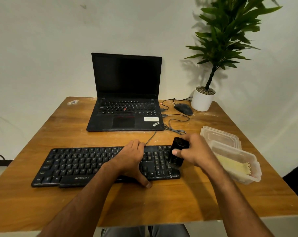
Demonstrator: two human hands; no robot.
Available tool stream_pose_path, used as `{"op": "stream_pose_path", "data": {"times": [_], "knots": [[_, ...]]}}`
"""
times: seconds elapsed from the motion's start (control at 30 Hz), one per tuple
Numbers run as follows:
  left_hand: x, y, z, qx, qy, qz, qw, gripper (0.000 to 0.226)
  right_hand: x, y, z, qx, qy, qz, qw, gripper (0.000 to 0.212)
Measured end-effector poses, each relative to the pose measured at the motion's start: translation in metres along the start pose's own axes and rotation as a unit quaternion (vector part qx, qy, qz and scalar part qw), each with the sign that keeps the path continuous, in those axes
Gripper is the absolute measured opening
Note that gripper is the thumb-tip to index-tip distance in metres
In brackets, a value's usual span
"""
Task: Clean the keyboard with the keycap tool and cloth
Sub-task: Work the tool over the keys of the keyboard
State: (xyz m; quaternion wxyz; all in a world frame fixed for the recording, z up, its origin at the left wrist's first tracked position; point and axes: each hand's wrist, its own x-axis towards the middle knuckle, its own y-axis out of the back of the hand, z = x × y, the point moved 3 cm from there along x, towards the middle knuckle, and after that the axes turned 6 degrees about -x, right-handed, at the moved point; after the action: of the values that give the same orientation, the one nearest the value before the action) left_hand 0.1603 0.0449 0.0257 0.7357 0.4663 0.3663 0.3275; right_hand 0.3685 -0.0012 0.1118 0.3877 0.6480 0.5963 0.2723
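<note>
My left hand (131,159) lies flat on the keyboard (86,165), fingers relaxed. My right hand (195,151) grips the black keycap tool (177,154) over the keys at three o'clock. The yellow cloth (233,165) sits in a plastic tub (252,173) further right on the counter (144,202).

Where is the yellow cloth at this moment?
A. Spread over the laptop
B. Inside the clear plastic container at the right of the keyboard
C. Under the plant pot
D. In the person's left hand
B: the yellow cloth lies folded inside the clear plastic container on the table, right of the keyboard, and neither hand touches it.
</note>
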Motion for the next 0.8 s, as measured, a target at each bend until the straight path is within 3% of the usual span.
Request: {"op": "stream_pose_path", "data": {"times": [0.2, 0.33, 0.43, 0.57, 0.67, 0.8], "knots": [[0.001, -0.001, -0.001, -0.003, 0.005, -0.001, 1.000, 0.144, -0.012, -0.001, 0.007, -0.065, 0.014, -0.075, 0.995, 0.036], [0.000, -0.001, 0.001, -0.002, 0.004, 0.001, 1.000, 0.144, -0.012, 0.003, 0.009, -0.006, 0.012, -0.007, 1.000, 0.040], [0.001, -0.001, 0.001, -0.002, 0.004, 0.002, 1.000, 0.143, -0.018, -0.017, 0.007, 0.001, 0.019, -0.016, 1.000, 0.045], [0.002, -0.001, 0.000, -0.008, 0.000, 0.006, 1.000, 0.142, -0.024, -0.024, -0.003, -0.031, 0.054, 0.005, 0.998, 0.034], [0.001, -0.001, -0.001, -0.017, -0.003, 0.010, 1.000, 0.142, -0.020, -0.019, -0.001, 0.045, 0.041, -0.018, 0.998, 0.028], [0.001, -0.002, 0.001, -0.016, -0.003, 0.009, 1.000, 0.141, -0.015, -0.013, 0.002, 0.033, 0.044, 0.029, 0.998, 0.030]]}}
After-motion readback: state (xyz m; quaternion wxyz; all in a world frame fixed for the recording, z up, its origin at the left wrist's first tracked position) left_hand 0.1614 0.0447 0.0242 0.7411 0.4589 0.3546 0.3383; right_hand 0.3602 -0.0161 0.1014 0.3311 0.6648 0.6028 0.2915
